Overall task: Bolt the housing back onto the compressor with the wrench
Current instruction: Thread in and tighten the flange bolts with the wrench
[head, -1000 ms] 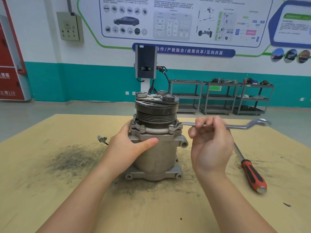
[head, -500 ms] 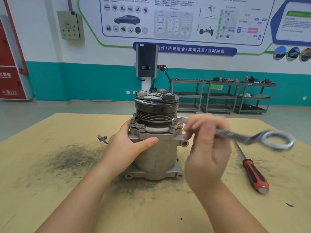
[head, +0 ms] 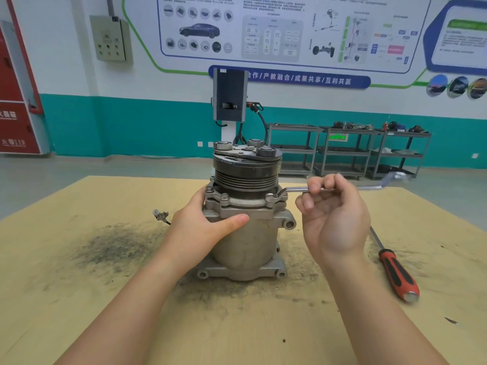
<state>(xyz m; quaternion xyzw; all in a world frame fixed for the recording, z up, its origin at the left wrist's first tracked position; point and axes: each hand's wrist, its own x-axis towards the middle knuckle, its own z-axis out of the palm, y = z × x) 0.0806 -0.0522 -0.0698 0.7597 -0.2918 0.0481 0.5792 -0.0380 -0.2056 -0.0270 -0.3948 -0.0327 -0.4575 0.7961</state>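
At the middle of the tan, grit-smudged table (head: 79, 299) the compressor (head: 246, 241) stands upright, a dull cast-metal cylinder with a black ribbed pulley on top. The left hand (head: 203, 229) grips its body from nine o'clock. The right hand (head: 333, 217) pinches the slim steel wrench (head: 297, 189), whose long axis lies level, near end on a housing (head: 237, 205) bolt, far end blurred toward three o'clock.

Lighting was bright, even and diffuse, from overhead; no hard glare. Soft, short shadows lay on the table (head: 79, 299) just beside the compressor (head: 245, 233) base and under both forearms. Near and middle ground were sharp. The far end of the wrench (head: 395, 179) was smeared by motion blur. Wide-angle distortion bowed the wall poster (head: 290, 30) and tilted the red cabinet (head: 15, 101) at the left edge.
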